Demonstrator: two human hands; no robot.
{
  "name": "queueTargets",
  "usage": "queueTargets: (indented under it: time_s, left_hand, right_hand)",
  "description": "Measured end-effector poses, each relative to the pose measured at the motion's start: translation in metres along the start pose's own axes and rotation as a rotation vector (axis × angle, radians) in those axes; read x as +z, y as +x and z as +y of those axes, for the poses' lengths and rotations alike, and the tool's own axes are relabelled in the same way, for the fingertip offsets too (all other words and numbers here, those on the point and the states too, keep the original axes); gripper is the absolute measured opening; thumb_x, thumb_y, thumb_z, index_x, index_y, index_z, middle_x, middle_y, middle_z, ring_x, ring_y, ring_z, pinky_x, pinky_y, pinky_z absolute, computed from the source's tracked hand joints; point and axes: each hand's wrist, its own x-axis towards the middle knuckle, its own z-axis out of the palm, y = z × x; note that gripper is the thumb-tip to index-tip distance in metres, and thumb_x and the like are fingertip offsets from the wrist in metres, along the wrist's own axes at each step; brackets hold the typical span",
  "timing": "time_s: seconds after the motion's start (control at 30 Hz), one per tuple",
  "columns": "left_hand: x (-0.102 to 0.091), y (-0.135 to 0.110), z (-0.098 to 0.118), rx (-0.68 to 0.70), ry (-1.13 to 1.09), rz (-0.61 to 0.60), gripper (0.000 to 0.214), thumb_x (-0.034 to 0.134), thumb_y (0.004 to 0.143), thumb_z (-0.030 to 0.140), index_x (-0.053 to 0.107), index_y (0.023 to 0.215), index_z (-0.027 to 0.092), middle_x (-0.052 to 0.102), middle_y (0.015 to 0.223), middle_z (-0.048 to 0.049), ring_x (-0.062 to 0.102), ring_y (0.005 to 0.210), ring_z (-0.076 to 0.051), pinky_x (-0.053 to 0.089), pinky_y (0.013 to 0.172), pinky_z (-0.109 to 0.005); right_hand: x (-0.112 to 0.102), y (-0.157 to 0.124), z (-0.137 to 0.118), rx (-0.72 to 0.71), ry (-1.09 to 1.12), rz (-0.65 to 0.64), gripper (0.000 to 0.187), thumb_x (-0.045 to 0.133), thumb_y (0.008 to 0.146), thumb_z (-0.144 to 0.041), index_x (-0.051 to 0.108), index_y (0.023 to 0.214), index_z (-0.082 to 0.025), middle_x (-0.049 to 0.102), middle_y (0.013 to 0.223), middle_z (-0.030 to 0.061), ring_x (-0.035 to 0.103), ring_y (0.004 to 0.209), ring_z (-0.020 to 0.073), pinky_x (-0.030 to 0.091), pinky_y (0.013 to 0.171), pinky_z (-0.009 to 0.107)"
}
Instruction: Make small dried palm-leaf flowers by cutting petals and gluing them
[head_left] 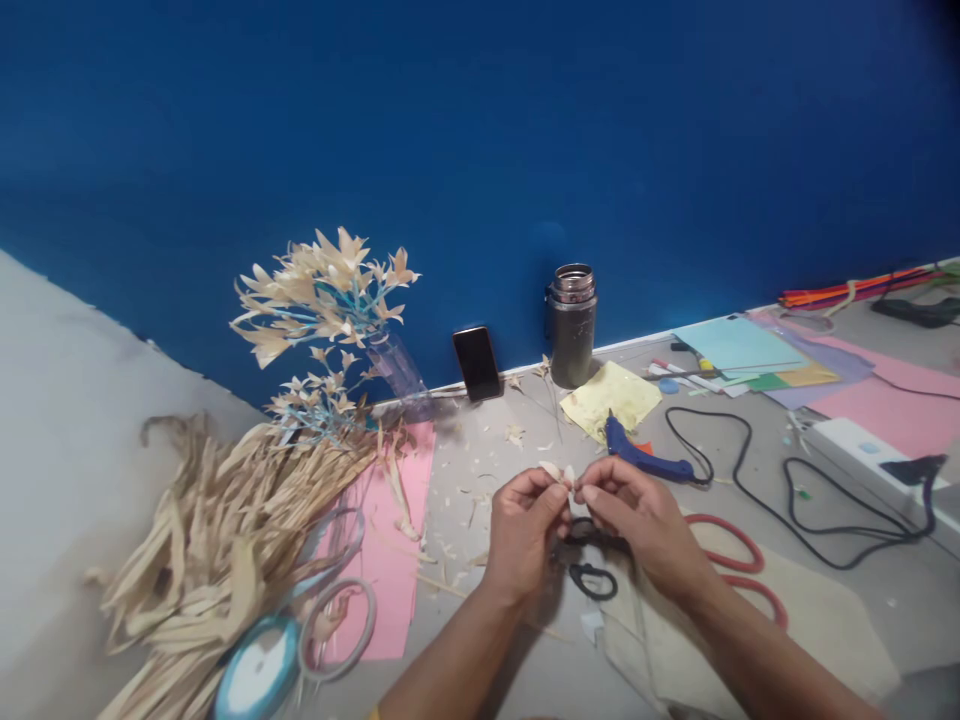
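Note:
Over the middle of the table, my left hand (527, 530) and my right hand (634, 510) meet fingertip to fingertip. Both are closed in a pinch on a small pale piece of dried corn husk (552, 470), whose tips stick up between the fingers. Its lower part is hidden by my fingers. Under my hands lie black-handled scissors (594, 580), partly covered. Red-handled scissors (750, 570) rest by my right forearm, and a blue glue gun (649, 458) lies just beyond my right hand.
Dried husks (202, 540) pile up at left near a clear vase (397, 365) of husk flowers (330, 290), a ribbon roll (259, 670) and pink paper (382, 570). A phone (477, 363) and steel flask (573, 330) stand by the wall. A black cord (742, 470) loops near the power strip (855, 450).

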Motion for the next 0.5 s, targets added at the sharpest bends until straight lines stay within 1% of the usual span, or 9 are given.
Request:
queueTargets:
  time_s: [0.1,0.2,0.27,0.33,0.4,0.5]
  left_hand:
    - [-0.001,0.002,0.006,0.031,0.109,-0.040,0.026,0.083,0.068,0.033,0.064,0.068,0.015,0.057,0.060,0.0020,0.045,0.051,-0.006,0.036,0.051,-0.020]
    - [0.000,0.004,0.009,0.019,0.180,-0.063,0.026,0.084,0.066,0.031,0.065,0.068,0.014,0.056,0.059,0.0024,0.044,0.050,-0.006,0.035,0.051,-0.020]
    - [0.002,0.007,0.010,-0.024,0.153,-0.059,0.028,0.086,0.064,0.032,0.065,0.069,0.014,0.059,0.061,0.0013,0.047,0.051,-0.007,0.036,0.051,-0.021]
    - [0.003,0.010,0.009,-0.077,0.070,-0.048,0.030,0.087,0.064,0.033,0.064,0.071,0.014,0.064,0.068,-0.0009,0.051,0.052,-0.008,0.037,0.050,-0.020]
    - [0.005,0.015,0.007,-0.109,-0.020,-0.040,0.032,0.087,0.065,0.035,0.063,0.073,0.014,0.068,0.078,-0.0032,0.053,0.054,-0.007,0.038,0.049,-0.020]
    - [0.009,0.022,0.003,-0.094,-0.082,-0.035,0.033,0.087,0.067,0.035,0.061,0.073,0.014,0.070,0.094,-0.0059,0.054,0.057,-0.006,0.039,0.048,-0.019]
  right_hand:
    - [-0.010,0.009,-0.009,0.002,-0.072,-0.073,0.035,0.064,0.085,-0.053,0.063,0.077,-0.019,0.059,0.068,-0.0004,0.045,0.056,0.0112,0.037,0.051,0.024]
    - [-0.015,0.019,-0.014,-0.018,-0.128,-0.107,0.033,0.066,0.083,-0.049,0.063,0.071,-0.018,0.055,0.065,-0.0017,0.043,0.058,0.0114,0.035,0.054,0.024]
    - [-0.016,0.025,-0.015,0.005,-0.128,-0.087,0.029,0.069,0.080,-0.045,0.063,0.070,-0.018,0.052,0.062,-0.0028,0.043,0.058,0.0114,0.034,0.053,0.023]
    - [-0.016,0.029,-0.012,0.065,-0.068,-0.051,0.029,0.070,0.078,-0.045,0.063,0.070,-0.018,0.049,0.059,-0.0042,0.039,0.055,0.0102,0.030,0.050,0.023]
    - [-0.017,0.034,-0.008,0.125,0.052,-0.016,0.032,0.072,0.077,-0.048,0.062,0.070,-0.018,0.044,0.054,-0.0063,0.034,0.050,0.0087,0.027,0.048,0.022]
    - [-0.018,0.040,-0.003,0.175,0.233,0.023,0.039,0.079,0.071,-0.051,0.058,0.069,-0.018,0.039,0.052,-0.0083,0.029,0.049,0.0070,0.022,0.045,0.020]
